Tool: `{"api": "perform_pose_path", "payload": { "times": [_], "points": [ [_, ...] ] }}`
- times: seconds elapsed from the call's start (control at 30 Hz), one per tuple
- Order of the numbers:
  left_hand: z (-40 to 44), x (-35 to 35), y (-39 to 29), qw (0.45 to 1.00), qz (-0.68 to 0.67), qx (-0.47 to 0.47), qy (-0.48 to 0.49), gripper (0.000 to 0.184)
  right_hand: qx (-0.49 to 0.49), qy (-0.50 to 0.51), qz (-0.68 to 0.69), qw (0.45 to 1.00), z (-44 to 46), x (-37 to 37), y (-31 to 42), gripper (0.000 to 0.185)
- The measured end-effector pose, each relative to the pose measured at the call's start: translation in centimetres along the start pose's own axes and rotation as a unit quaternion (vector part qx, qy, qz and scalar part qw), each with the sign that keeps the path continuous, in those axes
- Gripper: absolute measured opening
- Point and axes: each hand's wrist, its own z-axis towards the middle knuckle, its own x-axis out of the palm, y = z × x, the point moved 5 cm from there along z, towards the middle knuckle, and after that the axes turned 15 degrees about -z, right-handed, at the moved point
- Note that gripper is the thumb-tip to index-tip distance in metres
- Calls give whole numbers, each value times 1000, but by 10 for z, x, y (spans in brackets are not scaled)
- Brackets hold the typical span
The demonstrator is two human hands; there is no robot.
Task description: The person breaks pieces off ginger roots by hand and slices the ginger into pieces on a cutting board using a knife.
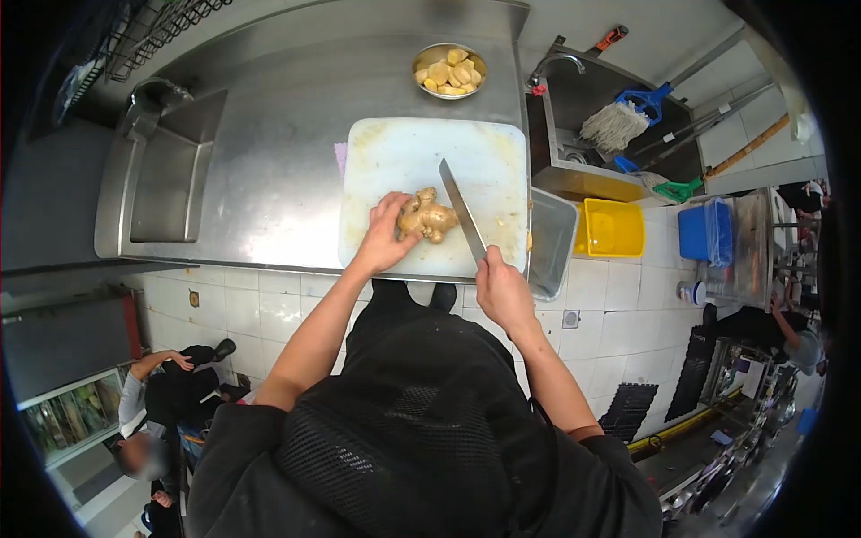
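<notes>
A knobbly, brown-skinned ginger root (428,218) lies on the near half of a white cutting board (395,148), roughly midway across, within easy reach of both hands. The left hand (384,235) bends around its left side, fingers toward the far edge and thumb on the near side, gripping it between them; that hold probably steadies a lumpy shape apt to roll, and keeps the fingers on the side away from the steel. The right hand (502,285) is closed around the handle of a knife (462,209) at the board's near right, its blade slanting far and left just beside the root; whether the edge touches the skin, I cannot tell. The board sits along the worktop's near edge, likely so the arms can work low and close to the body. A bit of pink cloth (340,157) shows past its left edge, perhaps laid beneath against slipping. Beyond the far edge, a metal bowl (485,79) holds pale yellow pieces (453,72), apparently set there to be handy yet out of the blade's way. Right of the board, lower down, a grey bin (554,233) stands close in, presumably for scraps, with a yellow tub (628,224) farther right.
</notes>
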Motion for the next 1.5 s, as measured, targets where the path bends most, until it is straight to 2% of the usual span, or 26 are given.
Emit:
{"api": "perform_pose_path", "payload": {
  "times": [0.13,0.2,0.23,0.3,0.33,0.4,0.43,0.47,0.53,0.67,0.73,0.77,0.83,0.87,0.93,0.97,1.03,1.07,1.13,1.17,1.23,1.4,1.5],
  "points": [
    [4,2,2,999,6,13,47,68,-10,-33,32,999,6,0,3,15],
    [14,-1,1,991,-59,3,116,66,-13,-40,35,999,10,-4,-3,15],
    [23,-7,3,991,-61,3,117,66,-18,-41,32,999,11,-7,-6,15],
    [39,-18,-5,990,-38,77,110,61,-20,-40,27,999,10,-12,-13,15],
    [43,-20,-9,990,-40,77,111,61,-19,-31,21,999,10,-14,-15,16],
    [49,-33,-16,994,63,91,23,56,-19,-23,14,999,8,-15,-20,16],
    [50,-34,-14,992,81,88,33,46,-15,-15,5,1000,6,-13,-22,17],
    [49,-34,-11,992,83,89,34,46,-10,-7,-4,1000,4,-10,-23,17],
    [44,-28,6,994,19,-29,101,37,-10,0,3,1000,-1,-4,-21,18],
    [16,-21,-8,993,-32,-64,96,34,-14,24,25,999,-9,8,-15,19],
    [7,-23,-25,995,70,-42,56,35,-10,35,11,999,-12,11,-11,19],
    [7,-21,-22,995,69,-43,55,35,-19,35,12,999,-13,9,-8,19],
    [11,-18,-14,994,56,29,90,41,-29,34,15,999,-13,3,-3,18],
    [15,-21,-6,994,57,30,89,41,-32,37,3,999,-12,0,-1,18],
    [20,-19,-11,979,40,107,170,49,-38,38,-9,999,-10,-6,1,18],
    [19,-21,-11,979,41,108,167,49,-44,40,-23,998,-9,-9,2,17],
    [18,-28,-20,987,60,50,142,49,-50,43,-36,997,-8,-16,4,17],
    [19,-28,-19,987,60,50,141,49,-54,42,-35,997,-8,-20,6,17],
    [21,-29,-3,992,6,-76,103,56,-57,41,-34,997,-8,-26,8,17],
    [21,-27,-1,992,6,-76,103,56,-59,60,-33,996,-9,-26,9,17],
    [19,-19,4,984,-28,-134,116,66,-60,80,-35,994,-11,-28,11,17],
    [15,-14,1,983,-48,-153,85,74,-62,127,-51,989,-18,-26,19,16],
    [14,-12,4,988,-27,-136,68,74,-78,103,-58,990,-24,-31,22,15]
  ]
}}
